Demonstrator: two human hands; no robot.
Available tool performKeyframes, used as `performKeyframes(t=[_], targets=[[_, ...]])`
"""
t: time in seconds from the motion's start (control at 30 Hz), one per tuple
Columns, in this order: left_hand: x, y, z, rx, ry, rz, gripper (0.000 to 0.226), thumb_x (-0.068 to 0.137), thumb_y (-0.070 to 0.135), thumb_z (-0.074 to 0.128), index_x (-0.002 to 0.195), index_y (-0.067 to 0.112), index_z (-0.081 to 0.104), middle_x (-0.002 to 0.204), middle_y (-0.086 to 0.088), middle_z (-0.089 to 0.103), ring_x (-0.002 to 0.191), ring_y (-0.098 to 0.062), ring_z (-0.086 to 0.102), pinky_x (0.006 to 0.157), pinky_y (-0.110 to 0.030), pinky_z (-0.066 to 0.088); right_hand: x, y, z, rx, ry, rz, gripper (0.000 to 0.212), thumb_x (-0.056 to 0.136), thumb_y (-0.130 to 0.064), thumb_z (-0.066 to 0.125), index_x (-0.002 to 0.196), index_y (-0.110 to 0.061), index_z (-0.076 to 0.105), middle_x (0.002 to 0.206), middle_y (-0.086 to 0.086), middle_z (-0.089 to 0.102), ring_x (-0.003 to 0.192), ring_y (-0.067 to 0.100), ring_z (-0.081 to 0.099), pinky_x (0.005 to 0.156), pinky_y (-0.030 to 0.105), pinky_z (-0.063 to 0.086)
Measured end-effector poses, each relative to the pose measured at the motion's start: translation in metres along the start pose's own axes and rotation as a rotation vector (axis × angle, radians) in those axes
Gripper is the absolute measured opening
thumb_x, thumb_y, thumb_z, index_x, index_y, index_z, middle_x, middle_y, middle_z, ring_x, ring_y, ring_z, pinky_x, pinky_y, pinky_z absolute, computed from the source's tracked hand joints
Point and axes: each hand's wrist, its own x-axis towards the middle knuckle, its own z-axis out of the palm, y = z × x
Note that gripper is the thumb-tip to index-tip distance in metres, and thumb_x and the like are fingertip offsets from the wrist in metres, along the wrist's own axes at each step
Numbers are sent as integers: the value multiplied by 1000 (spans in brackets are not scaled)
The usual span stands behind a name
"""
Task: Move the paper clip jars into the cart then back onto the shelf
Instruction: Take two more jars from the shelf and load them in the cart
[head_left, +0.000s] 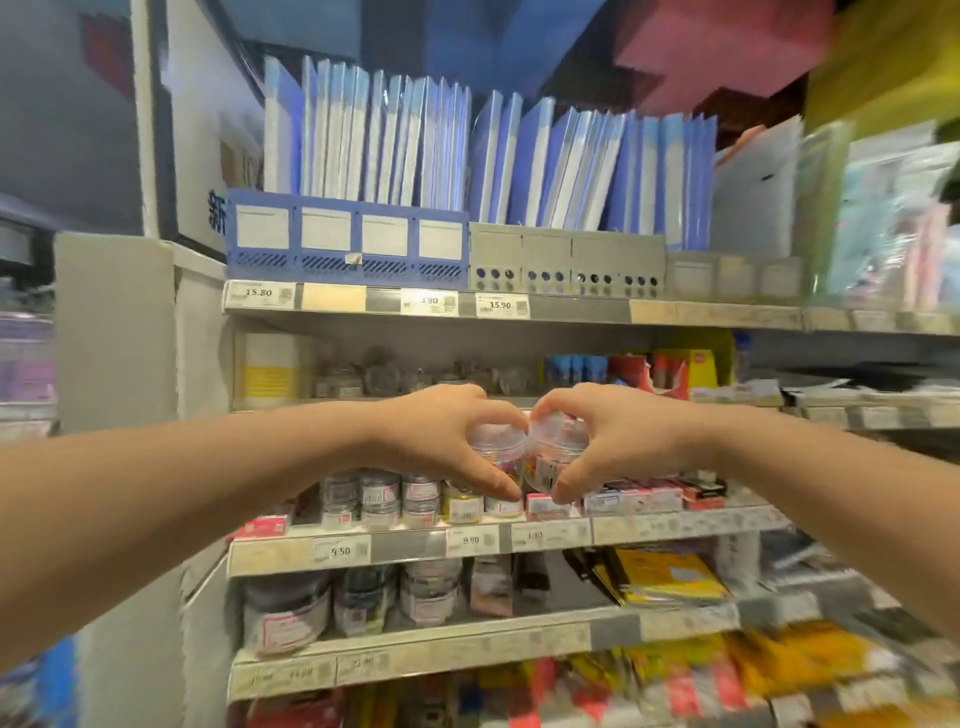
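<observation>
left hand (441, 441) grips clear jar (493, 441) | right hand (618, 441) grips second jar (558, 452) | jars touching, held before shelf (675, 522) of stacked jars (384, 499)

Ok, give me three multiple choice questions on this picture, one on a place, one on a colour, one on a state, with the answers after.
1. Where is the left jar, held by the left hand?
A. Beside the right jar, in front of the shelves
B. Inside a cart
C. On the floor

2. What colour are the upright folders?
A. Green
B. Blue
C. Black

3. What is the right hand doing?
A. Lying flat and open
B. Pointing at a price tag
C. Gripping a jar

Answers:
1 A, both jars are held side by side in the air before the shelves.
2 B, the folders show blue covers.
3 C, its fingers and thumb curl round the right jar.
</observation>
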Motion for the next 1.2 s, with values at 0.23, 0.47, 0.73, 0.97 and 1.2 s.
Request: performKeyframes(t=[0.23, 0.47, 0.73, 0.97, 1.2], targets=[[-41, 106, -18, -76, -1, 129, 65, 72, 59, 66, 130, 47, 41, 106, 11, 45, 104, -10, 43, 87, -25, 34, -135, -13, -34, 15, 40, 66, 65, 69, -37, 78, 125, -33, 44, 121, -4, 49, 104, 15, 52, 85, 29, 46], [-76, 250, -12, -132, 33, 342, 62, 71, 59, 65, 128, 43, 47, 95, 30, 44, 92, 7, 44, 76, -7, 30, -300, -4, -57, 8, 70, 171, 56, 70, -34, 77, 118, -28, 49, 109, -9, 53, 93, 11, 52, 79, 29, 44], [-73, 429, 35, -215, -79, 553, 71, 67, 64, 62, 132, 46, 39, 104, 23, 43, 99, -1, 42, 79, -15, 33, -498, 27, -68, -57, 63, 466, 67, 72, -34, 76, 131, -24, 45, 115, 0, 52, 98, 17, 52, 81, 29, 46], [-36, 561, 81, -253, -140, 796, 65, 76, 51, 67, 134, 37, 40, 96, 17, 40, 89, 2, 39, 69, -4, 27, -612, 78, -63, -36, 116, 738, 65, 71, -29, 77, 128, -24, 47, 108, -6, 47, 95, 12, 47, 73, 21, 41], [43, 645, 159, -223, -174, 955, 69, 77, 50, 67, 136, 31, 38, 114, 1, 44, 108, -14, 41, 73, -23, 27, -663, 170, -30, -24, 155, 968, 66, 70, -37, 77, 127, -31, 45, 110, -6, 45, 99, 13, 47, 76, 24, 37]])
